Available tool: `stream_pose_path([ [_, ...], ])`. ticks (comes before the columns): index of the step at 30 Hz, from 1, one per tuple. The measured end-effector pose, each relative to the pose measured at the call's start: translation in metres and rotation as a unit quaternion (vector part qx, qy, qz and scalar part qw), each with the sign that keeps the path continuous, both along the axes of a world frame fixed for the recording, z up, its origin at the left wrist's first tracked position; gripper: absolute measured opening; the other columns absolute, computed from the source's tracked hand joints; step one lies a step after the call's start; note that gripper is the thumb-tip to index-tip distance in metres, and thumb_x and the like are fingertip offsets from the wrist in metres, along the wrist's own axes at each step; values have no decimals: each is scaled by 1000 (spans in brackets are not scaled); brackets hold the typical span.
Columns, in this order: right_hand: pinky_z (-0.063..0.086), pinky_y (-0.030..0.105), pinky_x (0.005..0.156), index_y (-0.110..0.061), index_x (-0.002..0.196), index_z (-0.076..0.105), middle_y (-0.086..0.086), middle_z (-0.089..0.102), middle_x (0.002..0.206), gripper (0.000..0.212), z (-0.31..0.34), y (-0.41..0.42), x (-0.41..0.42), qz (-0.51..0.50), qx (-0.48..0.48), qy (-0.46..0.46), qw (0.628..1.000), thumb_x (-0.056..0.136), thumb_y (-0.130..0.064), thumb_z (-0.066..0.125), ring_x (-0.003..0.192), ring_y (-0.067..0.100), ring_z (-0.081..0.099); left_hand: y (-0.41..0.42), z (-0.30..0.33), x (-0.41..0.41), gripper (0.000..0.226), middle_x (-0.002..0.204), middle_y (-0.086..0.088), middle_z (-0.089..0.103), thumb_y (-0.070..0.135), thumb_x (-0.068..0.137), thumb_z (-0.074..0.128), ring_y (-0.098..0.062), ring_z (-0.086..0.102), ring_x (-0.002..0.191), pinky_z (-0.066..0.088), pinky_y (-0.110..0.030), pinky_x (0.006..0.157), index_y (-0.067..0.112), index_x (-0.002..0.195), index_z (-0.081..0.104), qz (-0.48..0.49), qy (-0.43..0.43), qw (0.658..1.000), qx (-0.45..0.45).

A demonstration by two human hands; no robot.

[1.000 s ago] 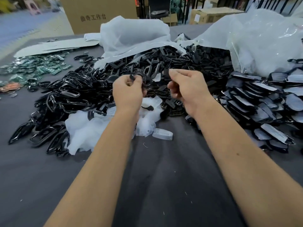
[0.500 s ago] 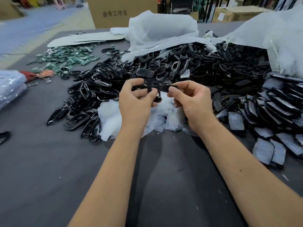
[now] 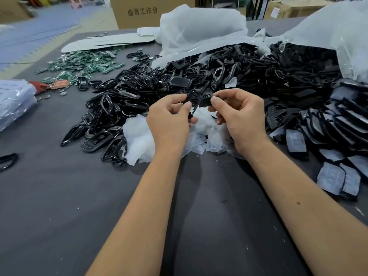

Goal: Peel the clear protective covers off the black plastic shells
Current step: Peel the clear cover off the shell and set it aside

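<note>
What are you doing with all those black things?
A person is peeling clear covers off black plastic shells. The left hand and right hand both pinch one black shell above a heap of peeled clear covers. A big pile of shells spills from a plastic bag behind.

A dark grey table surface [image 3: 59, 206], flecked with small white specks, fills the lower frame. Across the middle lies a heap of glossy black plastic shells [image 3: 199, 76]. At the right, black shells under hazy greyish-white covers [image 3: 331, 177] are stacked. A pile of translucent white peeled covers [image 3: 139, 136] sits at centre. Green circuit boards [image 3: 85, 64] with silvery spots lie at upper left, and beside them a red-orange piece [image 3: 58, 84]. Milky white plastic bags [image 3: 199, 24] fill the top. A brown cardboard box [image 3: 143, 11] carries dark printed characters. At the left edge lies a pale blue-white plastic bundle [image 3: 14, 102].
</note>
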State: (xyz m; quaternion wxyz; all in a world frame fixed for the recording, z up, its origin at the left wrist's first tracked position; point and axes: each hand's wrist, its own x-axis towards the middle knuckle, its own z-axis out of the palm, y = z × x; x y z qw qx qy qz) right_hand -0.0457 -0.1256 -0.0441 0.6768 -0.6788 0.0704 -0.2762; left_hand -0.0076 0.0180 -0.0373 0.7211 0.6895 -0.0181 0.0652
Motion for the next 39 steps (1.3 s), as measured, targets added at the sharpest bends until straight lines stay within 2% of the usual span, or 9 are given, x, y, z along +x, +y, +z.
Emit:
stream_pose_path([
  [5, 52, 22, 55, -4, 95, 76, 11, 77, 76, 8, -3, 0, 3, -19, -18, -1, 1000, 90, -9, 80, 58, 10, 68, -1, -1, 1, 28, 95, -8, 71, -7, 94, 68, -13, 74, 66, 63, -30, 74, 11, 113, 77, -41, -4, 999, 18],
  [8, 54, 27, 58, -11, 92, 77, 5, 78, 75, 8, -4, -1, 4, -41, -54, 2, 998, 87, -15, 82, 64, 13, 73, -1, -1, 1, 32, 99, -11, 73, -11, 93, 64, -15, 76, 74, 62, -26, 74, 10, 114, 77, -57, -17, 998, 25],
  [12, 61, 35, 67, -17, 90, 80, -4, 77, 77, 7, -4, 1, 5, -73, -131, -3, 989, 85, -18, 84, 73, 12, 75, -1, -2, 1, 28, 88, -9, 77, -12, 90, 64, -17, 77, 73, 62, -27, 70, 5, 108, 76, -53, -42, 997, 43],
  [20, 48, 8, 72, -13, 92, 81, -10, 74, 78, 7, 3, 8, -1, -116, -258, -23, 959, 85, -16, 83, 74, 0, 68, -1, -3, 0, 36, 93, -17, 77, -14, 91, 54, -21, 75, 85, 59, -23, 72, 8, 105, 80, -81, -36, 996, 31],
  [26, 54, 17, 72, -13, 89, 80, -7, 74, 77, 8, 6, 10, -4, -131, -246, -2, 960, 84, -19, 84, 71, 5, 70, 0, -3, 0, 33, 92, -10, 78, -10, 90, 59, -13, 72, 77, 59, -27, 71, 11, 104, 81, -82, -45, 995, 47],
  [29, 50, 14, 66, -14, 84, 79, -11, 72, 72, 10, 5, 11, -3, -118, -242, 16, 963, 82, -21, 86, 66, 3, 68, 1, -3, 1, 22, 92, -7, 78, -2, 86, 73, -24, 75, 87, 62, -43, 80, 14, 98, 81, -66, -64, 994, 65],
  [31, 46, 11, 64, -16, 82, 77, -14, 70, 69, 12, 4, 11, -3, -111, -238, 27, 964, 81, -22, 87, 64, 0, 66, 2, -3, 1, 21, 91, -8, 78, -2, 84, 77, -28, 74, 81, 62, -48, 81, 14, 96, 80, -65, -64, 994, 61],
  [35, 52, 21, 64, -16, 88, 71, -7, 70, 75, 24, 4, 8, -1, -108, -194, 33, 974, 78, -24, 90, 67, 6, 65, 3, 1, 1, 25, 85, -8, 78, -10, 85, 74, -15, 69, 67, 55, -24, 64, 14, 91, 78, -95, -45, 994, 6],
  [39, 54, 27, 54, -6, 100, 71, 4, 74, 77, 24, 6, -2, 2, 26, -40, 48, 998, 85, -15, 86, 65, 16, 69, 8, 7, 1, 25, 79, -4, 77, -12, 86, 72, -11, 69, 64, 53, -17, 61, 12, 91, 77, -128, -25, 990, -57],
])
